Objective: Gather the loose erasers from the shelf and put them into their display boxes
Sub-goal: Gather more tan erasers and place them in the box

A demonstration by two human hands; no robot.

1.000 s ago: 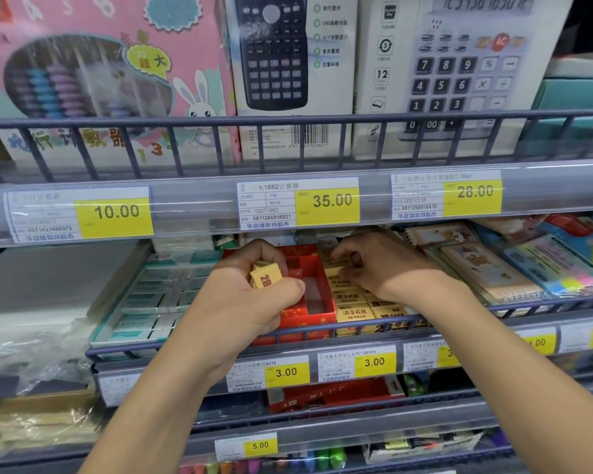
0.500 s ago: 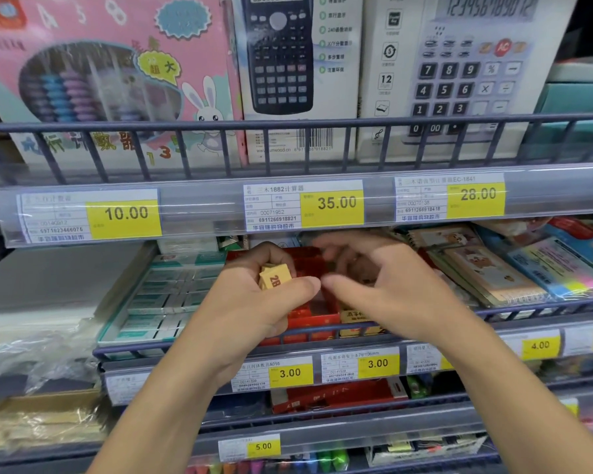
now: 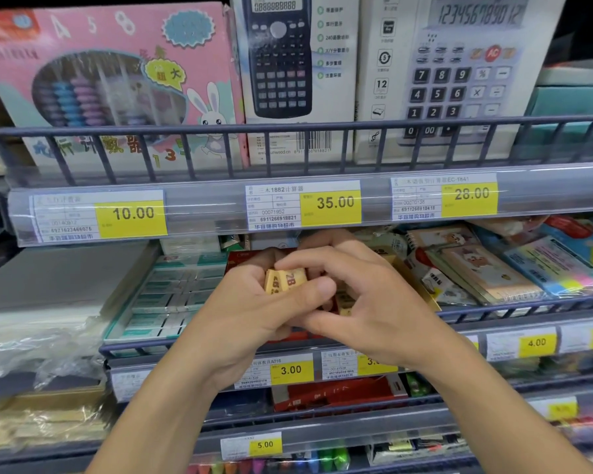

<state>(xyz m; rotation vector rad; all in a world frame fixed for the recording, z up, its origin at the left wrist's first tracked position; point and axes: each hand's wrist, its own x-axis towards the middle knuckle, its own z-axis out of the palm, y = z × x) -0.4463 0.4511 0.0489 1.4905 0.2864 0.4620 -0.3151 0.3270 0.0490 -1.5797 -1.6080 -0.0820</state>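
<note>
Both hands have drawn together since a second ago, when the right hand [image 3: 367, 302] was reaching into the rows of yellow erasers on the middle shelf; it now meets the left hand [image 3: 254, 316] in front of the red display box [image 3: 240, 260], most of which is hidden behind them. Left thumb and curled fingers grip a small bunch of yellow erasers [image 3: 283, 282], one printed "2B", held above the shelf's wire rail [image 3: 514, 311]. Right fingers are bent over the top of that bunch, fingertips touching it, the thumb curled below; a further yellow eraser shows dimly under the right palm, though whether the hand grips it cannot be told. To the left lies a tray of teal-and-white erasers [image 3: 166, 297]; to the right, wrapped notebooks [image 3: 476, 268]. On the shelf above stand a pink abacus box [image 3: 110, 80] and two calculator boxes, over price tags reading 10.00, 35.00 [image 3: 332, 203] and 28.00.
</note>
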